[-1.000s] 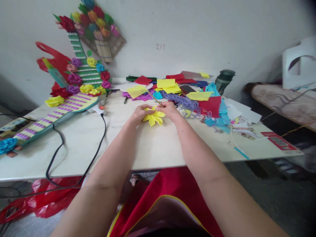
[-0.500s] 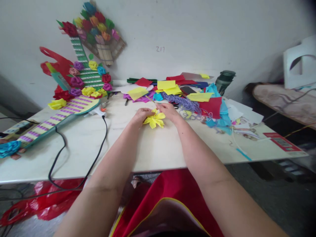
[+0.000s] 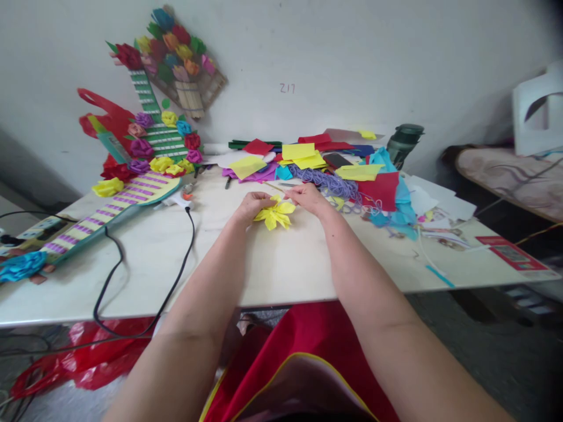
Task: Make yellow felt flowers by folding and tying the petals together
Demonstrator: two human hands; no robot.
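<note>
A yellow paper flower [image 3: 277,214] with spread, pointed petals is above the front middle of the table. My left hand [image 3: 254,206] is closed on its left edge, fingertips pinching the paper. Just right of the flower, my right hand [image 3: 308,198] is closed around a thin wooden stick [image 3: 273,187]. The stick slants up and left, its free tip over the table behind the flower. Whether my right fingertips also touch a petal, I cannot tell.
Behind my hands lie yellow paper squares [image 3: 298,152] and purple yarn [image 3: 328,180]. A dark bottle [image 3: 403,145] stands back right. To the left are a flower-decorated striped model [image 3: 116,205], a white glue gun [image 3: 178,202] and its black cable [image 3: 187,246].
My right hand has shifted slightly right with the stick, opening a little more space from my left hand. The yellow flower stays in my left hand. The view has shifted slightly.
</note>
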